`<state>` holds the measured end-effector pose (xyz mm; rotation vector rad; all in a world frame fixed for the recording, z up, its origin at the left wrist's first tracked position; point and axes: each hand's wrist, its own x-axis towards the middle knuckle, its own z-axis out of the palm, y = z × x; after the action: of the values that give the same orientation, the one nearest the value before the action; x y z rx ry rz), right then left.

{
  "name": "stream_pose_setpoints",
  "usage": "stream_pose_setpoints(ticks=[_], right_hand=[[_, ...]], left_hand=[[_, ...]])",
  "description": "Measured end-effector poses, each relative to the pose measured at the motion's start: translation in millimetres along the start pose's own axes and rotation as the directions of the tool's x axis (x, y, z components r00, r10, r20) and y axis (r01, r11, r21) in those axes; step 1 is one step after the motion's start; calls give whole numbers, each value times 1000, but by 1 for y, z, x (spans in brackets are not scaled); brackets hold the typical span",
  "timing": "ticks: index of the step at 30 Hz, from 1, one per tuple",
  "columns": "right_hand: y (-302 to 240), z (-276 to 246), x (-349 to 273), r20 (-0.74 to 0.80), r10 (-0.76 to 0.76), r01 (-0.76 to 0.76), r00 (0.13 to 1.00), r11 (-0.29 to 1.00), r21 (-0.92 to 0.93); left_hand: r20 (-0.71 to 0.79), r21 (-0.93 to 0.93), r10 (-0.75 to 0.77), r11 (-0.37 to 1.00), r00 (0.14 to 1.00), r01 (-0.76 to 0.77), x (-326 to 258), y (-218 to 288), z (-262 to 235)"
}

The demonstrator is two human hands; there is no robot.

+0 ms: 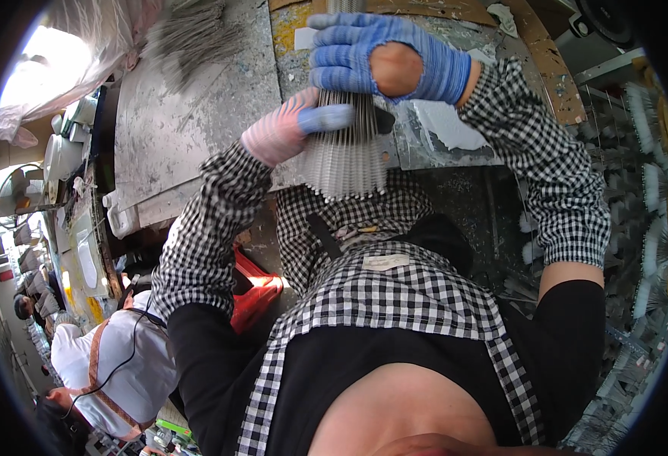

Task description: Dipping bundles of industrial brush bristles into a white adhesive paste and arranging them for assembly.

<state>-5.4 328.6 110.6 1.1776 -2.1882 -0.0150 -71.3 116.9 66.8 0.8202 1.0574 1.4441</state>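
Observation:
A thick bundle of thin wire-stemmed brushes (pixel 345 163) stands between my hands at the near edge of the worktable. Its pale bristly ends with white tips fan out toward my apron, while the grey stems run away from me. My left hand (pixel 292 129), in a pink-striped glove with a blue thumb, wraps the bundle from the left, thumb across the stems. Farther up, my right hand (pixel 383 61) lies over the stems with its fingers curled round them. Its blue glove leaves part of the back of the hand bare. The palm sides of both hands are hidden.
A loose pile of grey wire pieces (pixel 197 42) lies at the far left of the scuffed metal-topped table (pixel 189 137). A white sheet (pixel 452 125) is on the right. Below sits a red container (pixel 254 292). Racks of brushes (pixel 642 190) line the right; a white-shirted person (pixel 125 368) is at left.

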Motion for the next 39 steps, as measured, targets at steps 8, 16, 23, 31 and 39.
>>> stream_pose_setpoints(ticks=[8, 16, 23, 31, 39], right_hand=[[5, -13, -26, -168, 114, -122, 979, 992, -39], [-93, -16, -49, 391, 773, -796, 499, 230, 560], [-103, 2, -60, 376, 818, -859, 435, 252, 446], [-98, 12, -76, 389, 845, -892, 367, 200, 406], [-76, 4, -73, 348, 864, -873, 364, 186, 452]], left_hand=[[-81, 207, 36, 978, 996, -18, 22, -14, -7], [-213, 104, 14, 994, 977, 9, 28, -32, -34], [-230, 110, -1, 994, 973, 27, 39, -33, -29], [-218, 174, 46, 985, 975, -8, 53, -34, -30], [-289, 204, 60, 979, 955, 0, 60, -2, -11]])
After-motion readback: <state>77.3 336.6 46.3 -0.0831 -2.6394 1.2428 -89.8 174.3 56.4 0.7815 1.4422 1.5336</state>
